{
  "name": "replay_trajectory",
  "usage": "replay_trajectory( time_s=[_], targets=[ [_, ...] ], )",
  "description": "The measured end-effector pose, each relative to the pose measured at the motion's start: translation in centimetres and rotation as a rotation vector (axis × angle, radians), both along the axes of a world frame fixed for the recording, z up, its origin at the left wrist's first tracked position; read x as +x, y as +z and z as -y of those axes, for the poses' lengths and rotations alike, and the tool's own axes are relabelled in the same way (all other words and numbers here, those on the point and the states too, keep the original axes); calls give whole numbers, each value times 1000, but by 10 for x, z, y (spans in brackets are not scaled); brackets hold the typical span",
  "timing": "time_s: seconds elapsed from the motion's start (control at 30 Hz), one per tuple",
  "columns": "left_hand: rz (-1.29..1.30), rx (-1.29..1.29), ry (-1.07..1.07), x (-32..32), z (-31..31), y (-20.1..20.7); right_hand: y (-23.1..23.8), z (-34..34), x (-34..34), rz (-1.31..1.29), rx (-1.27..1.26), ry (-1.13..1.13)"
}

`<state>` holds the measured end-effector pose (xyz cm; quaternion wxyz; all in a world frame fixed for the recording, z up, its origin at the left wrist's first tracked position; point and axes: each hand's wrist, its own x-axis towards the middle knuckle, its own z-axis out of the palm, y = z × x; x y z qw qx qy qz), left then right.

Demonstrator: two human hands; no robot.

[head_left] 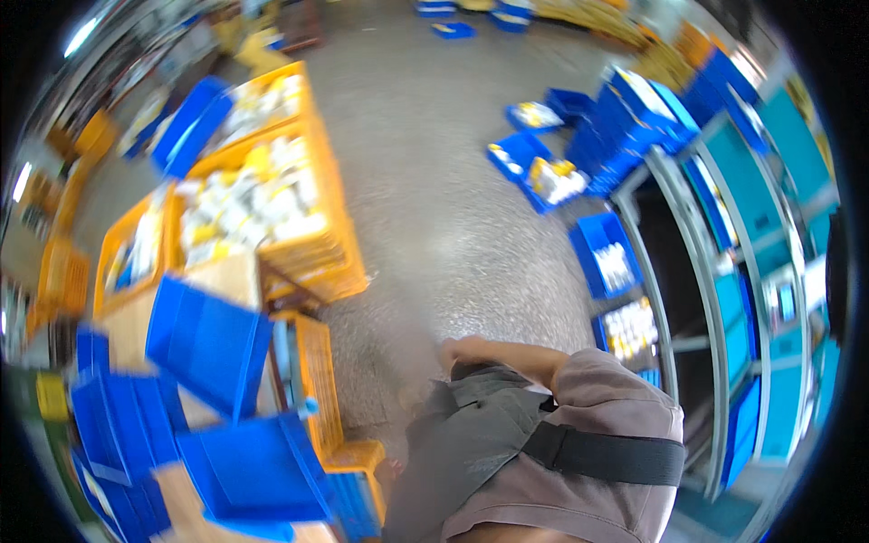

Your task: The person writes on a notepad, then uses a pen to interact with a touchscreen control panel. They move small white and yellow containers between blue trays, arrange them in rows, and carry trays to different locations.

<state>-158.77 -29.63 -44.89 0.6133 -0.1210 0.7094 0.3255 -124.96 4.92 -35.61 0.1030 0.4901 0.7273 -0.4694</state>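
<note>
My right hand [463, 351] is blurred beside the front of my dark grey apron [471, 425]. Its forearm reaches across from the sleeve of my brownish shirt, and no object shows in the hand. A small skin-coloured patch, apparently part of my left hand [394, 466], shows past the apron's lower left side, near an orange plastic stool or crate [356, 454]. Its fingers cannot be made out. Bare blue bins [258, 471] lie tilted on a wooden table to the left, apart from my right hand.
Large orange crates [339, 244] hold many white and yellow packets [253, 199] at the left. Blue bins [605, 255] with small white items stand on the grey floor [425, 163] at the right, by a metal rack [692, 271]. Stacked blue bins [625, 118] rise further back.
</note>
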Motion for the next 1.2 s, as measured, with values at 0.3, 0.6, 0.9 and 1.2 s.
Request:
replay_trajectory(
  time_s=[0.3, 0.6, 0.9, 1.2],
  targets=[
    [-155, -69, -197, -49, -322, -22, -148, -4, 303, 747, -181, -386],
    [-64, -24, -508, 82, -566, 49, -173, -265, 264, 188, -149, -545],
    [-66, -101, -803, 111, -844, -6, -101, -623, 288, -143, 412, -765],
    [-390, 109, -941, 185, -1333, -27, -91, -733, 413, 181, 4, -1098]
  ],
)
